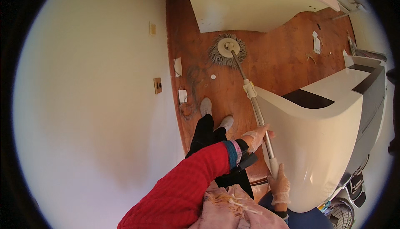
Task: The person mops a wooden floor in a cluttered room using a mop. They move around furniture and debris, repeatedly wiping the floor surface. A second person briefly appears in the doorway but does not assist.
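Note:
A spin mop with a metal pole slants from my hands away to the wooden floor. Its round white disc and grey string head rest on the boards near a white panel. My left hand, in a clear thin glove and below a red sleeve, is closed around the lower part of the pole. Nearer to me, my right hand, also in a clear glove, wraps the pale grip at the pole's upper end. The palm sides of both hands are hidden.
A white wall with an outlet runs along the left. To the right stands a curved white cabinet, close beside the pole. A large white panel stands ahead. Dust, cable, paper scraps and a white disc lie on the floor.

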`<action>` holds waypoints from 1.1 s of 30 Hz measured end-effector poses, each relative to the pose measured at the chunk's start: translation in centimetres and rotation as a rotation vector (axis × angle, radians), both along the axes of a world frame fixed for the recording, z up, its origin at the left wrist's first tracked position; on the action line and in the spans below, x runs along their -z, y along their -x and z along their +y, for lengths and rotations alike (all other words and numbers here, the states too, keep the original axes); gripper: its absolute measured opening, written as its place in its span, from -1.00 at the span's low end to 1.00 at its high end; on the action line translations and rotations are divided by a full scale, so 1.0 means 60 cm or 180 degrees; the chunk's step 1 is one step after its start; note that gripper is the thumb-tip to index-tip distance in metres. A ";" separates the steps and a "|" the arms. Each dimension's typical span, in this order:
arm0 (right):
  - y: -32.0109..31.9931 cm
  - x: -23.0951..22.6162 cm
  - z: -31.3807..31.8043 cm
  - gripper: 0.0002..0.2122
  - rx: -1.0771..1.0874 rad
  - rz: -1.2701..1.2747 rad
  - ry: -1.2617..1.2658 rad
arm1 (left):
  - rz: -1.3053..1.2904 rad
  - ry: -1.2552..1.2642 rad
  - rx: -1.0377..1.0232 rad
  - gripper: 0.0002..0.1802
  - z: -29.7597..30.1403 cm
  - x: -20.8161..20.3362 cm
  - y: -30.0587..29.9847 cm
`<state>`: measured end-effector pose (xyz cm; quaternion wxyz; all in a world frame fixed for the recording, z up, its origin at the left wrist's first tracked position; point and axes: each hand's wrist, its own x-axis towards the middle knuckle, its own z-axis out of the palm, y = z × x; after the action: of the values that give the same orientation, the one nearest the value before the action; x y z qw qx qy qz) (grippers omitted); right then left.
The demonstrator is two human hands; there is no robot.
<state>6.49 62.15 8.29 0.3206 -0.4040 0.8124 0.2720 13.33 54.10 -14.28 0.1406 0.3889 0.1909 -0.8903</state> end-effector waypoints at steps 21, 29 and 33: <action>0.002 0.134 0.052 -0.78 0.2711 -0.0603 -0.0214 | -0.3638 0.3294 0.4580 -0.74 0.070 0.640 -0.499; 0.054 0.197 0.077 -0.66 0.2829 -0.0435 -0.0843 | -0.3977 0.1362 0.2380 0.05 0.003 0.771 -0.474; 0.090 0.228 0.103 -0.71 0.2769 -0.0431 -0.1102 | -0.4722 0.1635 0.2944 0.21 -0.049 0.813 -0.463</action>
<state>1.08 68.33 -5.40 0.5197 0.0164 0.8262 0.2168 41.11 51.16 -63.08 -0.0615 0.8563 -0.3277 -0.3944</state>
